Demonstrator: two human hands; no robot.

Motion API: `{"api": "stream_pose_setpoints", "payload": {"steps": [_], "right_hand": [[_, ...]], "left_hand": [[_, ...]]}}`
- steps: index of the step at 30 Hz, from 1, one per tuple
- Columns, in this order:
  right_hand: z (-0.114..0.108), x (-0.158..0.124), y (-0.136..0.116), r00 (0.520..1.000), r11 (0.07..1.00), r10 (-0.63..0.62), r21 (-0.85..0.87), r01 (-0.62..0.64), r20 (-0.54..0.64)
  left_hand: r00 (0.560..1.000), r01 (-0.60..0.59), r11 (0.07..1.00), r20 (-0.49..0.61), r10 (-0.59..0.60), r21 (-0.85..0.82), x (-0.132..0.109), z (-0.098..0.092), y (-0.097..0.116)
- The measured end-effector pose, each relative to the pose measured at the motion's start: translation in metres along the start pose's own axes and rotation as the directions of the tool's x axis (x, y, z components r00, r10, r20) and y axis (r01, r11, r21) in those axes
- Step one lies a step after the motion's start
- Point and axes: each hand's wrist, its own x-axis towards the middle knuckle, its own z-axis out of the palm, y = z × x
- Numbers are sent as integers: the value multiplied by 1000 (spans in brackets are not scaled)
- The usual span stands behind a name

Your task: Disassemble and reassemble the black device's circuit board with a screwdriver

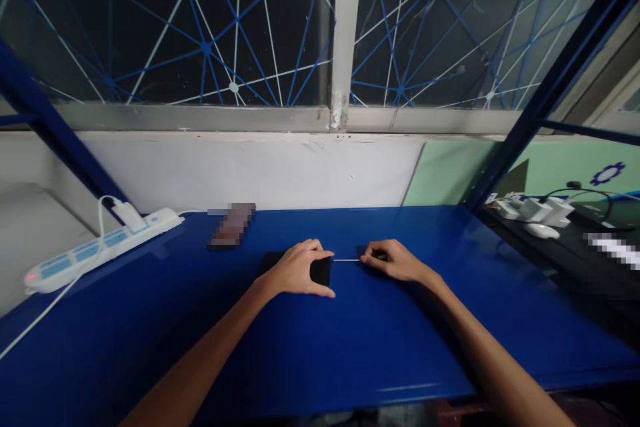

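My left hand point(297, 271) lies over a flat black rectangular object point(321, 272) on the blue table, thumb and fingers gripping its near and far sides. Its left part shows past my wrist; the rest is hidden under the palm. To the right, my right hand point(393, 260) is closed around a screwdriver point(347, 259) with a thin metal shaft. A bit of its dark and yellow handle shows between the fingers. The shaft points left, level with the table, its tip at the black object's right edge by my left fingertip. Whether the tip touches cannot be told.
A white power strip point(105, 250) with a plugged-in cable lies on the left of the blue table point(320, 353). A blurred-out dark item point(233, 227) is at the back left. Several white adapters point(545, 210) and a white mouse point(543, 231) sit on a dark surface at right.
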Motion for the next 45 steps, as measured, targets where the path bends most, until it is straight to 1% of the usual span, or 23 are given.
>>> {"api": "stream_pose_setpoints", "payload": {"steps": [5, 8, 12, 15, 22, 24, 29, 36, 41, 45], "right_hand": [[-1, 1, 6, 1000, 1000, -16, -3, 16, -21], [3, 2, 9, 1000, 1000, 3, 8, -3, -24], [7, 2, 7, 1000, 999, 4, 33, -4, -17], [6, 1, 3, 1000, 999, -6, 45, 7, -18], [-1, 1, 5, 1000, 1000, -12, 8, 12, -6], [0, 2, 6, 1000, 1000, -12, -12, 12, -3], [4, 3, 4, 999, 998, 24, -59, -26, -39], [4, 1, -2, 1000, 999, 1, -39, -2, -11], [1, -1, -2, 999, 999, -18, -44, 16, -41], [-2, -1, 2, 999, 999, -6, -46, 3, -54]], "left_hand": [[1000, -12, 1000, -6, 12, 7, 0, 1, -1], [1000, -21, 1000, -15, 21, 16, 0, 1, -2], [999, -28, 999, -22, 29, 31, 0, 2, -2], [999, -29, 999, -25, 30, 31, 0, 2, -3], [1000, -19, 1000, -21, 19, 23, -1, 1, -2], [1000, -19, 999, -18, 20, 28, -1, 1, -1], [1000, -16, 999, -18, 16, 41, -2, 0, 0], [1000, -16, 999, -21, 17, 52, -2, 0, 2], [1000, -18, 998, -10, 19, 61, -2, 1, 1], [1000, -16, 998, -6, 16, 57, -2, 1, 1]]}}
